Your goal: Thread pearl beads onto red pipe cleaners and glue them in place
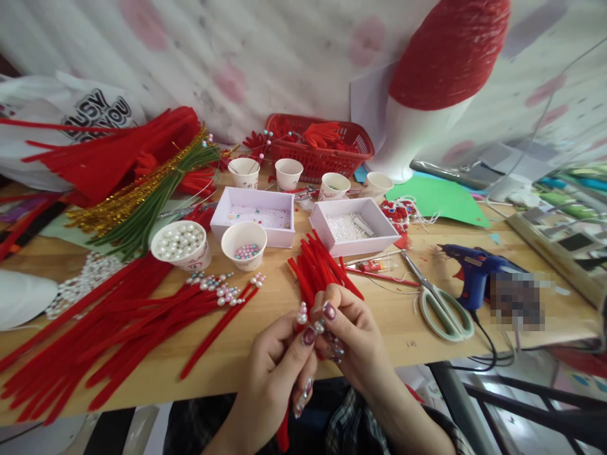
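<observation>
My left hand (279,360) is closed round a red pipe cleaner (283,431), whose lower part hangs below my fingers. Pink pearl beads (302,313) stick up at its top, beside my left thumb. With thumb and fingers, my right hand (358,338) pinches at a pale pearl bead (319,327) right against the left thumb. The fingers partly hide how the beads are joined to the stem. Just beyond both hands lies a bunch of plain red pipe cleaners (318,265). Bead-tipped red pipe cleaners (156,335) are spread out to the left.
Paper cups of white pearls (179,242) and pink-blue beads (245,251) stand near white bead boxes (291,218) (389,239). Scissors (443,309) and a blue glue gun (474,265) lie right. Behind are a red basket (327,158) and a red-topped white form (403,142).
</observation>
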The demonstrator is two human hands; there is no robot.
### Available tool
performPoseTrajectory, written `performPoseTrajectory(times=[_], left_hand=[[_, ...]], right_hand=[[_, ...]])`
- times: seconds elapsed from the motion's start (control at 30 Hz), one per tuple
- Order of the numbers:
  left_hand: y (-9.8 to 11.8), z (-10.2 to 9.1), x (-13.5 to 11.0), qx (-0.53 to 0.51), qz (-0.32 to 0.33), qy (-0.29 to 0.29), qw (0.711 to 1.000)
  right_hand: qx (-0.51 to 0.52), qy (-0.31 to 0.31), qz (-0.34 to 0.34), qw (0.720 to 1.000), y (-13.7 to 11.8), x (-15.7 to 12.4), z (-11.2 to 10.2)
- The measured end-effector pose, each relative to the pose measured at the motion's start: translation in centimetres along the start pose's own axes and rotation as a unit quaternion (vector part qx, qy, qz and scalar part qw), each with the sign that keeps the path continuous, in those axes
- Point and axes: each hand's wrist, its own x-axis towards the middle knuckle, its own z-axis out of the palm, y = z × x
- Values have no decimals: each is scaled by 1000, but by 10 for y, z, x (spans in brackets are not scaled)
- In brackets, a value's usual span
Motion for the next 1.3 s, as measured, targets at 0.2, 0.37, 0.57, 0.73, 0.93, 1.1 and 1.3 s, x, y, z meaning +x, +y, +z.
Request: performPoseTrajectory(times=[0.2,0.37,0.57,0.73,0.93,1.1,1.3], left_hand=[[-1,0,2,16,8,14,1000],[0,-6,6,2,10,36,999],[-8,-3,9,-12,21,38,999],[4,-12,2,124,49,57,989],[66,-75,-17,566,291,256,727],[72,-107,-10,731,250,258,580],[54,-114,0,749,296,282,522]], right_hand=[[-27,22,-4,999,4,4,-3],[-44,37,-10,998,1,10,-2],[-96,64,-57,992,2,7,-8],[-123,78,-126,981,5,6,-10],[-162,69,-179,968,-12,3,-11],[-167,70,-224,958,-28,1,-18],[-435,124,-227,862,-40,2,-38]])
